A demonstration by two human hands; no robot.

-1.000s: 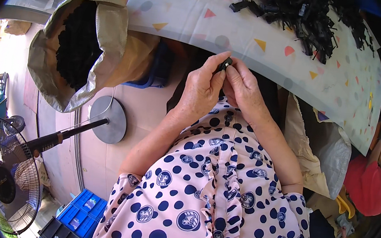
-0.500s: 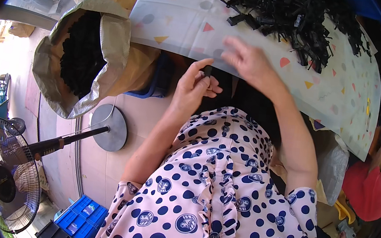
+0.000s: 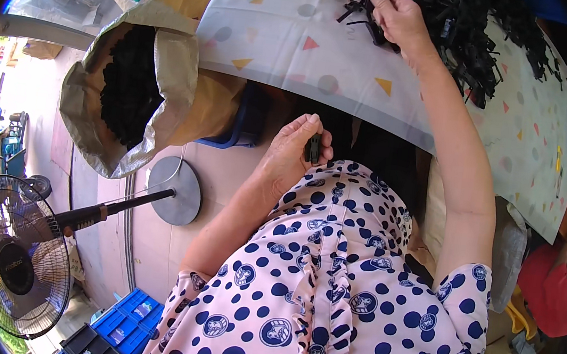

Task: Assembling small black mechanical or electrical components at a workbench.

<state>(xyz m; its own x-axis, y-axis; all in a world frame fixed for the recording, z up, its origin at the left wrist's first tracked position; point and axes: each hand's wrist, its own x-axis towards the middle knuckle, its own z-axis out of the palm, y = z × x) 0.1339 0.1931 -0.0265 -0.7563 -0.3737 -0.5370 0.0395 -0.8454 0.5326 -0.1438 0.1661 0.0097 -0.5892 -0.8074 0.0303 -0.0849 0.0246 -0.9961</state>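
Note:
My left hand [image 3: 294, 147] is closed in front of my body, just off the table's near edge. Between its thumb and fingers stands a small black plastic part [image 3: 312, 149], its lower end in plain sight. My right hand [image 3: 400, 24] reaches over the table to the near left side of a heap of black plastic parts [image 3: 456, 39]. Its thumb and forefinger are pinched on a black part at the heap, mostly hidden by the fingers. Other loose black pieces lie right beside and under that hand.
The table [image 3: 278, 36] has a pale cover with coloured shapes. At left, an open sack [image 3: 177, 67] holds black pieces, with a blue bin [image 3: 249, 113] behind it. A standing fan [image 3: 14, 265] and blue crates [image 3: 131, 320] are lower left. A person's red garment [image 3: 554, 288] shows at right.
My right hand has moved from near my left hand up and away to the heap, and has closed there. My left hand has dropped slightly toward my body, still holding its black part.

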